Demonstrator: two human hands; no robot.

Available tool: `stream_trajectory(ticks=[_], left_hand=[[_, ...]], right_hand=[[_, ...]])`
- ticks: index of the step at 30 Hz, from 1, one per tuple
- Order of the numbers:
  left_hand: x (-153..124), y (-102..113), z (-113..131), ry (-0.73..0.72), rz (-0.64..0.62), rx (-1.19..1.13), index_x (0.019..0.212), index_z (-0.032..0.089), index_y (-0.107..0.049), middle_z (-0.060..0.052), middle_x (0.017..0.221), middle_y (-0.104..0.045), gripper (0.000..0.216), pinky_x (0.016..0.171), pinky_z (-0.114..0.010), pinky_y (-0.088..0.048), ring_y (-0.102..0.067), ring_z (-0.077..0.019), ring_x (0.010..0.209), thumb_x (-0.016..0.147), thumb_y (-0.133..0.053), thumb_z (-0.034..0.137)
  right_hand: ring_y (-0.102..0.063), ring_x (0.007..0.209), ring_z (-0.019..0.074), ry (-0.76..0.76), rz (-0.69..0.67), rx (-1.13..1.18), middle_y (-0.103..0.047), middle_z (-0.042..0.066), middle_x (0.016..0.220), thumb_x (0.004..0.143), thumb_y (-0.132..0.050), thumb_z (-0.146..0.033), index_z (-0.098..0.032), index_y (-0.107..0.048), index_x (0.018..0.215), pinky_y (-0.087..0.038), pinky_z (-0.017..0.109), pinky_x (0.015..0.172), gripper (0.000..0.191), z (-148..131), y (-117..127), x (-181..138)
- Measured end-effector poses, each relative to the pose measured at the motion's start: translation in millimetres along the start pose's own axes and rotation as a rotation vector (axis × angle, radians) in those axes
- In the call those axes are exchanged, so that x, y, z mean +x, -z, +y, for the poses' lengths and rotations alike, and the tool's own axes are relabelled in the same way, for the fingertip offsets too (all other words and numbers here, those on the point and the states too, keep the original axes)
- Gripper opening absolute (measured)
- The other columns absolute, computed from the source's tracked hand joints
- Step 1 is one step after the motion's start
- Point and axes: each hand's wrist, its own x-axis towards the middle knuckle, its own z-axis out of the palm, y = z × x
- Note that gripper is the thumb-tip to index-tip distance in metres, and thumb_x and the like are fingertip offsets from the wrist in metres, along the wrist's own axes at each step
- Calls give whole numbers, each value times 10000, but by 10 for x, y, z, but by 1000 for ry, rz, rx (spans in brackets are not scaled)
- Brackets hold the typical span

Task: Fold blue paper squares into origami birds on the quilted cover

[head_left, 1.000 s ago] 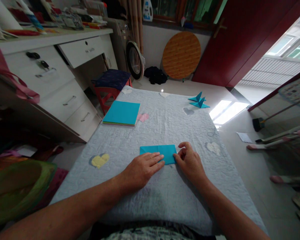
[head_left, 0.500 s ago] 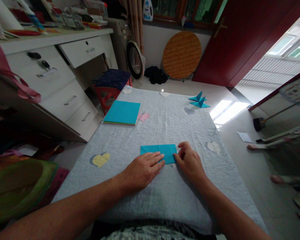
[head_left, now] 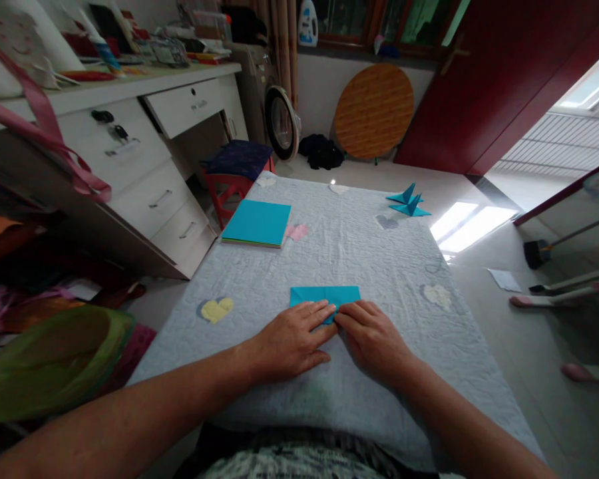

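Note:
A folded strip of blue paper [head_left: 325, 293] lies on the quilted cloth in front of me, its lower part covered by my fingers. My left hand [head_left: 295, 338] rests flat on the paper's left and middle, thumb held apart. My right hand [head_left: 372, 331] is closed at the lower right of the paper, with curled fingertips on its near edge beside the left fingertips. A stack of square paper [head_left: 257, 223], blue on top, sits at the far left. Two folded blue paper shapes [head_left: 410, 201] with raised points stand at the far right corner.
Light grey cloth [head_left: 359, 253] with heart patches covers the table. Left of it are white drawers [head_left: 147, 179], a red stool [head_left: 224, 193] and a green-rimmed bin [head_left: 54, 359]. A washing machine with its door [head_left: 282, 123] ajar and a round wooden tabletop [head_left: 374, 112] stand behind.
My right hand has moved left from the paper's right end to its near edge, close to my left fingertips. My left thumb has spread out. The view has shifted slightly.

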Motion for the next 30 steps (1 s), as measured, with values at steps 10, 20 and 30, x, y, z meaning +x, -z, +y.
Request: stream_trajectory(ticks=[10, 20, 30], left_hand=[[-234, 22, 44, 50, 60, 114, 1279, 48, -588, -205, 1337, -624, 425, 1025, -416, -517, -591, -298, 1261, 958, -549, 324], [-441, 29, 160, 157, 143, 203, 1207, 77, -629, -194, 1291, -657, 322, 1006, -415, -521, -628, -285, 1209, 971, -513, 264], [-517, 59, 231, 212, 176, 313, 1144, 42, -667, -212, 1254, -674, 318, 926, -425, -553, -658, -316, 1141, 957, -480, 219]], right_hand=[[-516, 928, 245, -15, -163, -142, -609, 94, 1053, 960, -539, -289, -243, -599, 1282, -456, 400, 862, 331, -176, 153, 9], [-488, 1080, 344, -79, -159, -201, -563, 169, 1220, 900, -593, -556, -277, -561, 1369, -462, 521, 910, 547, -339, 57, -45], [-456, 1275, 361, -142, -173, -219, -535, 128, 1417, 912, -588, -540, -285, -553, 1389, -337, 593, 1081, 542, -182, 144, -311]])
